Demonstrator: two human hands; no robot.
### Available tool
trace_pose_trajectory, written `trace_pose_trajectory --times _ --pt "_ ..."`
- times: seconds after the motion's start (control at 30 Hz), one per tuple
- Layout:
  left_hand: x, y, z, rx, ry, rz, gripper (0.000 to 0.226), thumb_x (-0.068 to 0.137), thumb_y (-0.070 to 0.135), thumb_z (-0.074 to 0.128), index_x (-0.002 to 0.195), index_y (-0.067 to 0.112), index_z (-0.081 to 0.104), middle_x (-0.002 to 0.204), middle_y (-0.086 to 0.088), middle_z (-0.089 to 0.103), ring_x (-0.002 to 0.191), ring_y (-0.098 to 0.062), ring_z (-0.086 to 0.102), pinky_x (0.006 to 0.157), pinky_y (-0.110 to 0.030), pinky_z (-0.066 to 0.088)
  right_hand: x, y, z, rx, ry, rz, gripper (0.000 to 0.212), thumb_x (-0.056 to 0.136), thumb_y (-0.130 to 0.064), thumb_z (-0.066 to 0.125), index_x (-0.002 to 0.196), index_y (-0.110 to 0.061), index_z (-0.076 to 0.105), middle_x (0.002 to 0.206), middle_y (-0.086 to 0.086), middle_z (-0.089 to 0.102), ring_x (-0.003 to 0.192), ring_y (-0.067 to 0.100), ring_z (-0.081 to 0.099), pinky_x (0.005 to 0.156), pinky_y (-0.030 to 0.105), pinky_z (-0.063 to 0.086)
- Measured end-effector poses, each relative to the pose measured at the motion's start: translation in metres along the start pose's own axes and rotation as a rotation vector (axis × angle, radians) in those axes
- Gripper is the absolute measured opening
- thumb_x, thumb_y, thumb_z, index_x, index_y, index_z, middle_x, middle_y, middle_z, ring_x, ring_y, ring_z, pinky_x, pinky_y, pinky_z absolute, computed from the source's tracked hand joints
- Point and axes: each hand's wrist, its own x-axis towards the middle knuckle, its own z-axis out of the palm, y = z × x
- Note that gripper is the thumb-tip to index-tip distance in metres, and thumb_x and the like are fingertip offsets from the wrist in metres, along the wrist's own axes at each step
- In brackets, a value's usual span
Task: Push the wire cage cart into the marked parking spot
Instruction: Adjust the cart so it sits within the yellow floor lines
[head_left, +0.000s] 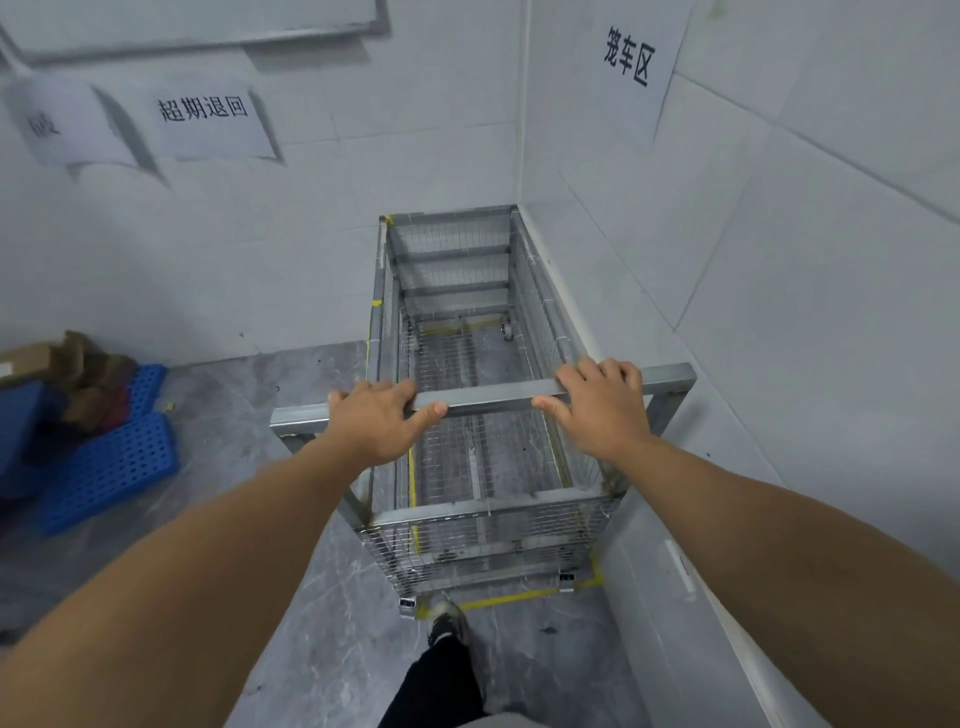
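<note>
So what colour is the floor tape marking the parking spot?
Yellow floor tape, clearest in the head view.

Grey marble-patterned floor (291, 597) carries the wire cage cart (467, 322) within yellow tape lines (511, 599), with blue perforated pallets (111, 457) lying well left.

Paper sign (640, 57) on right wall "笼车区", sheet (208, 122) on far wall "超期退回"

Wire cage cart (467, 364): grey metal frame w/ mesh sides, open top, empty, centre of frame. Far end tucked into wall corner, right side just beside right wall. Standing upright on small casters. Yellow tape parking outline (511, 598) on grey floor, lower centre, showing along cart's near & left edges.
</note>
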Motion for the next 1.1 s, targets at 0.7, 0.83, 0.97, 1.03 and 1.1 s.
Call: trace_pose_trajectory --times 0.7,0.83,0.97,1.03,1.1 --pt "-0.009 -0.022 0.0 -0.026 0.018 0.176 0.061 0.089 0.072 0.029 0.132 0.031 0.042 0.122 0.003 0.054 0.114 -0.022 0.049 0.097 -0.049 0.032 -0.002 -0.011 -0.008 0.044 -0.091 -0.03 0.056 0.087 -0.075 0.027 0.13 -0.045 0.044 0.123 -0.008 0.054 0.119 0.024 0.043 0.111 0.058 0.011" --pt "-0.013 -0.045 0.001 0.031 0.033 0.179 0.068 0.084 0.078 0.021 0.135 0.036 0.037 0.123 0.005 0.054 0.113 -0.022 0.052 0.097 -0.048 0.034 0.0 -0.024 -0.007 0.043 -0.102 -0.038 0.053 0.089 -0.073 0.029 0.134 -0.047 0.04 0.126 -0.011 0.053 0.121 0.02 0.042 0.111 0.062 0.007" --pt "-0.016 -0.055 0.002 0.043 0.102 0.153 0.071 0.084 0.077 0.016 0.137 0.034 0.038 0.125 0.004 0.056 0.114 -0.022 0.052 0.097 -0.048 0.036 0.001 -0.029 -0.002 0.034 -0.075 -0.018 0.05 0.091 -0.069 0.028 0.135 -0.048 0.04 0.127 -0.012 0.054 0.121 0.019 0.042 0.11 0.06 0.006" --pt "-0.017 -0.051 0.007 0.079 0.128 0.146 0.072 0.086 0.076 0.011 0.139 0.035 0.036 0.125 0.006 0.056 0.115 -0.021 0.052 0.097 -0.046 0.035 0.0 -0.028 -0.001 0.043 -0.054 -0.018 0.048 0.091 -0.068 0.03 0.133 -0.047 0.043 0.125 -0.013 0.055 0.12 0.018 0.043 0.11 0.06 0.006" --pt "-0.016 -0.046 0.01 0.087 0.138 0.12 0.071 0.087 0.074 0.008 0.14 0.036 0.036 0.126 0.007 0.056 0.116 -0.02 0.051 0.097 -0.044 0.035 0.0 -0.027 -0.001 0.047 -0.034 -0.025 0.047 0.091 -0.068 0.031 0.13 -0.047 0.046 0.123 -0.014 0.056 0.118 0.018 0.044 0.109 0.06 0.007"
